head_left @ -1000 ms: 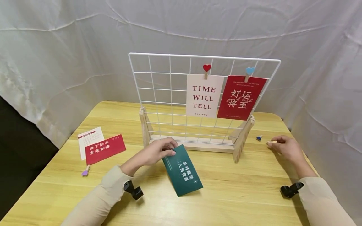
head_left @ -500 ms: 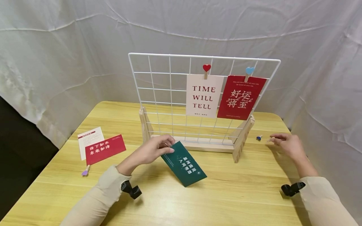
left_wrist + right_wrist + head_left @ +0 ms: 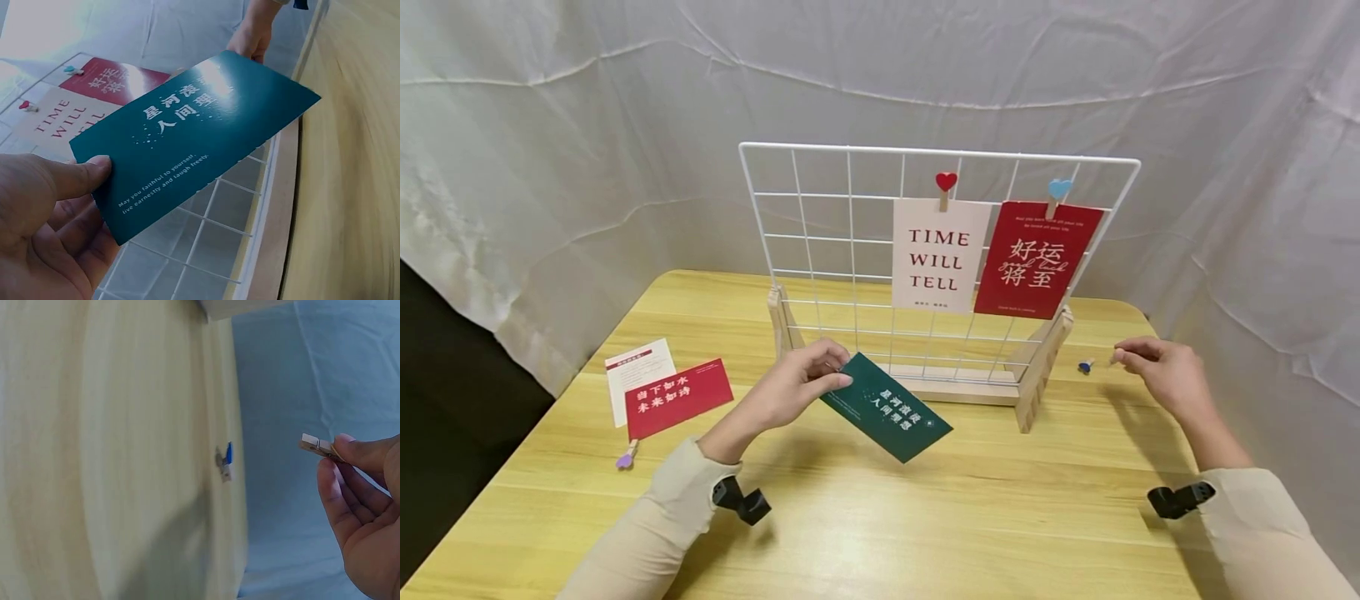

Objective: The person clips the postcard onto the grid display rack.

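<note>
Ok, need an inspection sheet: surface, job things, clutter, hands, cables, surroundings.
Surface: wood-grain table
Job's things: wire rack, TIME WILL TELL card and red good luck card clipped on; loose red card over white card at left, purple clip beside; blue clip at right
Clutter: nothing seen
Hands: left hand holds green card above table; right hand pinches wooden clip
Cables: nothing seen
Surroundings: pale draped fabric; dark area at left
</note>
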`<act>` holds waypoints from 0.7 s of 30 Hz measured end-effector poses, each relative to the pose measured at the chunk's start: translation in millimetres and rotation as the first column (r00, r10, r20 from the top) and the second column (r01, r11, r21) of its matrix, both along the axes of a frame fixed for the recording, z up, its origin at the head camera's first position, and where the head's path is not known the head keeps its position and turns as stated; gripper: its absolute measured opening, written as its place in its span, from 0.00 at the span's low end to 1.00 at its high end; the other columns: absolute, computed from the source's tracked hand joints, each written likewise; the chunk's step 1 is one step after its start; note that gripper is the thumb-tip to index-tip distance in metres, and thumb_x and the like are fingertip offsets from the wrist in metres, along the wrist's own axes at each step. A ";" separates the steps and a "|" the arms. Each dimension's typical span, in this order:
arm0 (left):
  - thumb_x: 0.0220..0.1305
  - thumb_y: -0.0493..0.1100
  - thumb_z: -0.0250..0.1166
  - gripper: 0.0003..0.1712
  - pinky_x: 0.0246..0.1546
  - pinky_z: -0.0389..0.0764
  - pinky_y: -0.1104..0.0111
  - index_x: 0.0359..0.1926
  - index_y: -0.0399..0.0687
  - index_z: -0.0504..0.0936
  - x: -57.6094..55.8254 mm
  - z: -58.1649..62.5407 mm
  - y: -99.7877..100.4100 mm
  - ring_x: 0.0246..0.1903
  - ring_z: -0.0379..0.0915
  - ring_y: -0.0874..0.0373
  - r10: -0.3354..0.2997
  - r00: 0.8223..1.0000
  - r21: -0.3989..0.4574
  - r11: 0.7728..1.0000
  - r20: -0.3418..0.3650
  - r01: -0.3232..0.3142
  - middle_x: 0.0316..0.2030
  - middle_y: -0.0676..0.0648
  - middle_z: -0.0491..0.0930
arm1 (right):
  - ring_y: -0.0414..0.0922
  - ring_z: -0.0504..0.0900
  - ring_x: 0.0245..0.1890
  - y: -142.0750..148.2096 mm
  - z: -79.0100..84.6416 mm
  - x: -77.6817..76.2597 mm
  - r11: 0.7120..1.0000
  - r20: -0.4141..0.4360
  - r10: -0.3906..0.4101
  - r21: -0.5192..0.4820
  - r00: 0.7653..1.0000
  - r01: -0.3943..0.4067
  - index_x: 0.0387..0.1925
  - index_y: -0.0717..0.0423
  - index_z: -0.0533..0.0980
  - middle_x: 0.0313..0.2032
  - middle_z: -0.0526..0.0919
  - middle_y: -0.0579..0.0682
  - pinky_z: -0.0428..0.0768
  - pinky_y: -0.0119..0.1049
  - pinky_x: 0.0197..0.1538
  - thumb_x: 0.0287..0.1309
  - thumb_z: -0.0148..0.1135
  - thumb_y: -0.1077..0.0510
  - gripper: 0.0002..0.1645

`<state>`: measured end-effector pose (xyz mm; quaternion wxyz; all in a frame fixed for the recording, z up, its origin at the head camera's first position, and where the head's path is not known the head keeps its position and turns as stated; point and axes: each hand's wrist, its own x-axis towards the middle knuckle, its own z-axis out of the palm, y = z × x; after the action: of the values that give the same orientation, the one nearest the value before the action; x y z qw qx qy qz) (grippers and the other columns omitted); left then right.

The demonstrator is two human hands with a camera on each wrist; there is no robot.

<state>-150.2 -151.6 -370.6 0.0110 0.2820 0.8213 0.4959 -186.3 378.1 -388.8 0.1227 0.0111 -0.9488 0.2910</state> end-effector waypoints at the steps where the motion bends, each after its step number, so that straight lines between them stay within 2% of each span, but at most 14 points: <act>1: 0.65 0.37 0.65 0.10 0.40 0.82 0.66 0.46 0.45 0.77 0.2 1.6 -0.7 0.36 0.78 0.55 0.010 1.000 0.007 1.000 -0.001 -0.010 0.37 0.48 0.81 | 0.24 0.75 0.27 -1.5 2.5 1.0 1.000 -0.010 -0.003 0.001 1.000 0.003 0.47 0.61 0.82 0.38 0.86 0.61 0.73 0.26 0.27 0.67 0.60 0.46 0.22; 8: 0.64 0.35 0.66 0.11 0.40 0.82 0.67 0.47 0.43 0.76 1.6 9.8 -6.9 0.37 0.80 0.54 0.066 0.998 0.060 0.996 -0.013 -0.065 0.37 0.46 0.82 | 0.20 0.71 0.29 -13.9 20.3 7.2 1.000 -0.058 -0.014 0.017 0.998 0.015 0.47 0.57 0.84 0.40 0.86 0.59 0.71 0.26 0.29 0.65 0.61 0.44 0.22; 12: 0.64 0.34 0.66 0.13 0.39 0.82 0.69 0.48 0.42 0.75 1.7 12.9 -11.1 0.35 0.79 0.53 0.112 0.993 0.108 0.988 -0.033 -0.108 0.38 0.45 0.82 | 0.18 0.71 0.32 -22.2 29.5 12.0 1.000 -0.084 -0.017 -0.020 0.996 0.016 0.48 0.57 0.84 0.39 0.87 0.55 0.70 0.24 0.31 0.64 0.62 0.42 0.24; 17: 0.64 0.34 0.65 0.14 0.34 0.77 0.73 0.50 0.41 0.75 0.4 17.0 -15.6 0.32 0.75 0.52 0.186 0.980 0.159 0.972 -0.077 -0.172 0.38 0.44 0.81 | 0.18 0.73 0.33 -34.0 39.8 17.6 0.998 -0.155 -0.022 -0.055 0.988 0.014 0.45 0.55 0.86 0.35 0.88 0.43 0.67 0.24 0.31 0.61 0.65 0.43 0.21; 21: 0.65 0.34 0.65 0.14 0.34 0.75 0.74 0.51 0.39 0.75 -1.6 21.3 -18.6 0.32 0.72 0.52 0.238 0.965 0.186 0.959 -0.109 -0.215 0.37 0.43 0.81 | 0.18 0.75 0.32 -43.8 46.7 20.1 0.997 -0.248 -0.018 -0.079 0.969 -0.002 0.40 0.55 0.87 0.32 0.85 0.31 0.68 0.19 0.31 0.59 0.69 0.48 0.16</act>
<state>-151.7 -170.2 -349.3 -0.1241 0.2176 0.8011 0.5435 -166.1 334.3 -342.1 0.2421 0.0389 -0.9138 0.3239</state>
